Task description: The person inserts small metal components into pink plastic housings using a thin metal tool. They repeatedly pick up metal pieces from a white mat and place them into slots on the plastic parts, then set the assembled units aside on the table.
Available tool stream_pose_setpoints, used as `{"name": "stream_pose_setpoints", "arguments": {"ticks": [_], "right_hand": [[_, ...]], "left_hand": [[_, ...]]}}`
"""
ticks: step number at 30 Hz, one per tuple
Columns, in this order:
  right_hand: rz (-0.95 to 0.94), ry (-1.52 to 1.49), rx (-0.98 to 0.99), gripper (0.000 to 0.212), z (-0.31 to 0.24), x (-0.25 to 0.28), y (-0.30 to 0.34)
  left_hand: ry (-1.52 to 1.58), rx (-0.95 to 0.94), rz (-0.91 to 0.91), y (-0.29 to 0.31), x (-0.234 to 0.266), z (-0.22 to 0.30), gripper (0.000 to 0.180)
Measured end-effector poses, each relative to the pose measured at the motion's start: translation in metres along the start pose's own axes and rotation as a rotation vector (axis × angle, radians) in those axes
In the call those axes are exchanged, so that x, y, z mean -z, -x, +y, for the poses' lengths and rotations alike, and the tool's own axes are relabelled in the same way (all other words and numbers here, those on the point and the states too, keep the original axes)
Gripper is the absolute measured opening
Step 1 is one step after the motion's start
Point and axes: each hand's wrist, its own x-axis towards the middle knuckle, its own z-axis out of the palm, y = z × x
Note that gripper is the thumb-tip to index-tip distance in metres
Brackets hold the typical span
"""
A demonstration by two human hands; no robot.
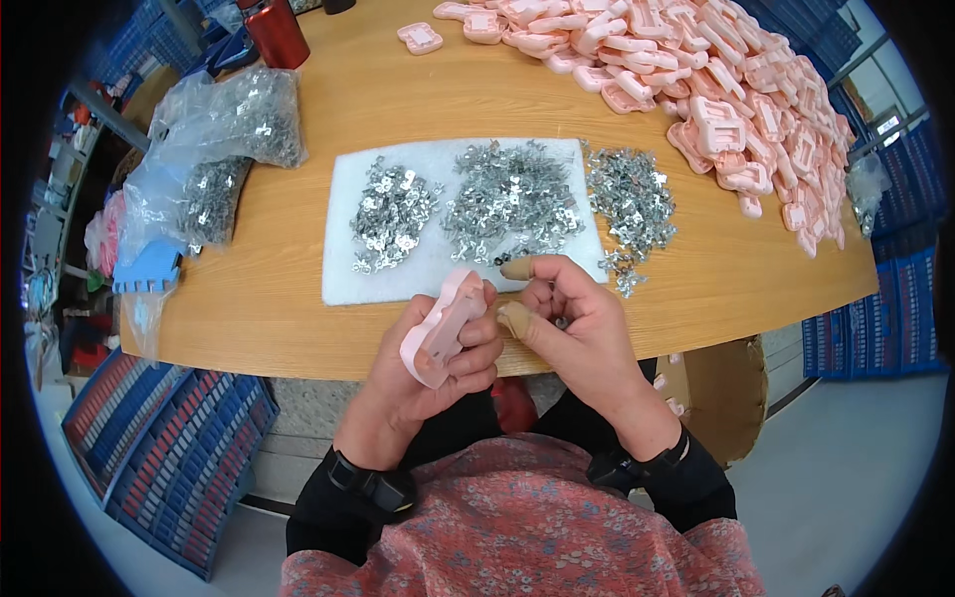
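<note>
Your left hand [413,400] grips a pink shell [438,333] at the frame's centre; your right hand [587,333], just right of it, has thumb and forefinger narrowly apart, and I cannot tell whether its curled fingers hold anything. The wooden surface [249,308] bears a white mat [343,224] with metal clips [512,204] mid-frame and piled pink casings [721,124] upper right. Blue racks [174,463] stand lower left.

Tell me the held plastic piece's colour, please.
The plastic piece is pale pink, clearest in the head view.
</note>
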Motion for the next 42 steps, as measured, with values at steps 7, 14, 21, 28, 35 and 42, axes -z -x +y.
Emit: {"name": "stream_pose_setpoints", "arguments": {"ticks": [7, 14, 21, 28, 35, 42], "right_hand": [[-0.015, 0.013, 0.009, 0.030, -0.003, -0.006, -0.010], [0.033, 0.107, 0.112, 0.027, 0.005, -0.007, -0.009], [-0.007, 0.275, 0.216, 0.031, 0.001, -0.008, -0.005], [-0.022, 0.096, 0.050, 0.027, -0.001, -0.008, -0.013], [-0.129, 0.044, -0.144, 0.013, -0.005, 0.005, -0.021], [-0.099, -0.022, -0.138, 0.016, -0.002, 0.010, -0.017]], "left_hand": [[0.026, 0.026, 0.027, 0.003, 0.005, 0.000, 0.055], [0.037, 0.013, 0.027, 0.002, 0.001, 0.000, 0.043], [0.128, -0.024, -0.005, 0.005, 0.006, -0.001, 0.049], [-0.019, 0.021, 0.123, 0.002, -0.002, -0.001, 0.054], [-0.013, 0.116, 0.101, 0.001, -0.008, -0.003, 0.029], [0.065, 0.176, -0.058, 0.003, 0.007, -0.001, 0.048]]}}
